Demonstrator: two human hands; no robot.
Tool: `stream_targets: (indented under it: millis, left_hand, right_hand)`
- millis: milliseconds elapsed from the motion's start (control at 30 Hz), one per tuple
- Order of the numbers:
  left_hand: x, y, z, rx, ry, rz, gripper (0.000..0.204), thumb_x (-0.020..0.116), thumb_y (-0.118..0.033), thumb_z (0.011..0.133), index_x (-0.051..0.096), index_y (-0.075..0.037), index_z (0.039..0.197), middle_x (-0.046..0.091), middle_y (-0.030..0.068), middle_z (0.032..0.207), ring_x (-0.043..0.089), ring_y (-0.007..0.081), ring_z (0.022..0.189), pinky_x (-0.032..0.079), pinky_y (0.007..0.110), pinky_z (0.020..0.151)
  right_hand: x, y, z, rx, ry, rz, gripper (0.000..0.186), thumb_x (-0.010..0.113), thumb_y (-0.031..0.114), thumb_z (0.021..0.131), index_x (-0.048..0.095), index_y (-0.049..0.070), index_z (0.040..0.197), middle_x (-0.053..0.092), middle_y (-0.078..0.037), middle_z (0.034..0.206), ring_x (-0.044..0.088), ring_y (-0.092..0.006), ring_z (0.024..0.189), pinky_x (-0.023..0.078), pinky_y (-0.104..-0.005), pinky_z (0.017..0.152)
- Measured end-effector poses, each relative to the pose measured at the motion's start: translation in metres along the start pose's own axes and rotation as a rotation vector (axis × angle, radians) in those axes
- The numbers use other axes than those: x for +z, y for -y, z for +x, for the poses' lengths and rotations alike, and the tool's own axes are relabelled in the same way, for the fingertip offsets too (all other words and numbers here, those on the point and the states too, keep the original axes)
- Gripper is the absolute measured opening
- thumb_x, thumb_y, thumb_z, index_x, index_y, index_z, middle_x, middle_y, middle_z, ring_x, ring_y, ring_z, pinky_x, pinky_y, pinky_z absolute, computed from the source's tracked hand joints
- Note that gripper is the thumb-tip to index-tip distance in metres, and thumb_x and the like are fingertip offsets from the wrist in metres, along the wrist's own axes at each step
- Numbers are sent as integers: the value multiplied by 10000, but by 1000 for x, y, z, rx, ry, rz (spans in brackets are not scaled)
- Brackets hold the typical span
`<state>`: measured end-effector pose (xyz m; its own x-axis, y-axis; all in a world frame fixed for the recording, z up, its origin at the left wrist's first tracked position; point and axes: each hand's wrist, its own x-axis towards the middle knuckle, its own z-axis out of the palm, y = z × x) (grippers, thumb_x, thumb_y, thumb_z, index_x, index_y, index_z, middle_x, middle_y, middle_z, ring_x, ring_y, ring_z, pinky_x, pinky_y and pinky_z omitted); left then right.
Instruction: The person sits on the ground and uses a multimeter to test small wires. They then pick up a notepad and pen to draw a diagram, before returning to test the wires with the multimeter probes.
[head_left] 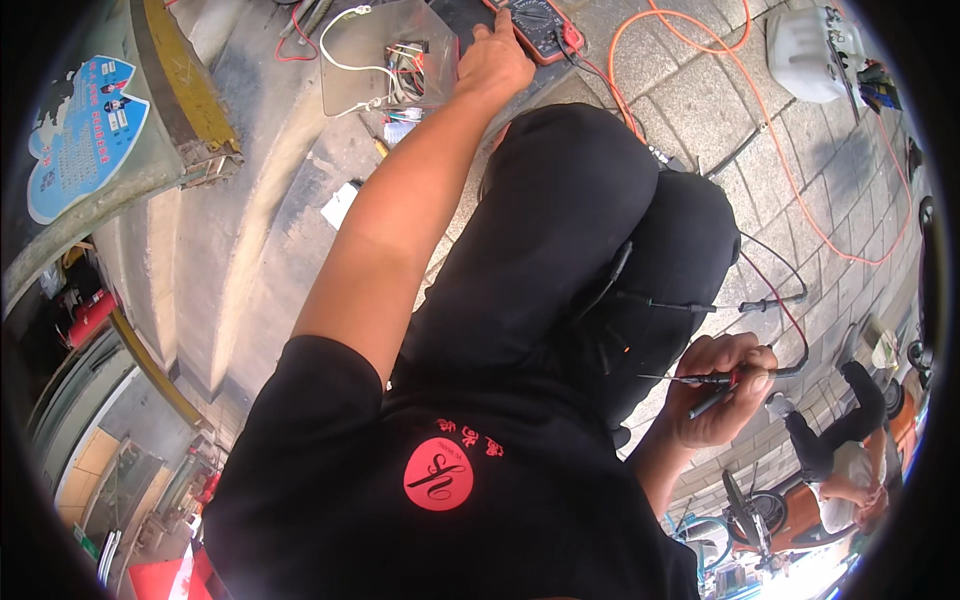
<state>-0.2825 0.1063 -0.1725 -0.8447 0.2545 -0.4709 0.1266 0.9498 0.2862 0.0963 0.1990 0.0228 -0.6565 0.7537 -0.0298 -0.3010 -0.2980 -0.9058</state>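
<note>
My left hand (497,62) is stretched out at the top, its index fingertip on the left edge of a red-and-black multimeter (538,28). Its other fingers are partly hidden. At the lower right, my right hand (718,392) is closed around test probes. One probe (715,379) with a red band points its thin metal tip to the left. Below it, a dark rod-like end (708,402) sticks out between the fingers. Red and black wires (798,335) run up from this hand. Beside my knee hangs a dark cable with a black connector (762,304).
A clear bin (345,75) with a white rope handle holds small items left of the multimeter. An orange hose (780,165) loops over the paving. A white plastic jug (812,55) stands at the far right. Another person (850,470) and an orange vehicle (800,520) are at the lower right.
</note>
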Motion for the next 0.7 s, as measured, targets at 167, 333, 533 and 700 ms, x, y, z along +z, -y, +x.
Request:
stream_targets:
  millis: [167,333,533,700]
  left_hand:
    - [2,-6,5,-10,15,52,888,622,-172,915,226,-212,1708,341,197,1694,584,402,1392,518,468,1132]
    - [-6,-13,4,-55,-23,-89,758,618,-290,961,331,-206,1658,474,225,1598,564,420,1401,489,514,1140]
    - [-6,-3,17,12,22,53,889,656,-247,918,248,-176,1705,615,190,1491,626,361,1354,524,474,1106]
    - [-13,-10,10,-30,82,98,893,647,-267,927,234,-142,1709,676,178,1434,664,349,1314,533,462,1082]
  right_hand:
    - [0,0,2,12,-6,25,289,528,311,1124,545,32,1201,524,-114,901,497,-170,575,462,-317,511]
    - [1,0,2,19,-1,22,278,531,301,1122,549,34,1197,528,-120,907,512,-174,583,475,-318,514]
    - [3,-1,4,15,-2,54,271,544,282,1114,546,24,1197,538,-136,919,527,-175,571,475,-314,504]
    - [1,6,2,52,-25,46,271,553,280,1111,545,24,1198,543,-144,919,535,-176,552,476,-309,491]
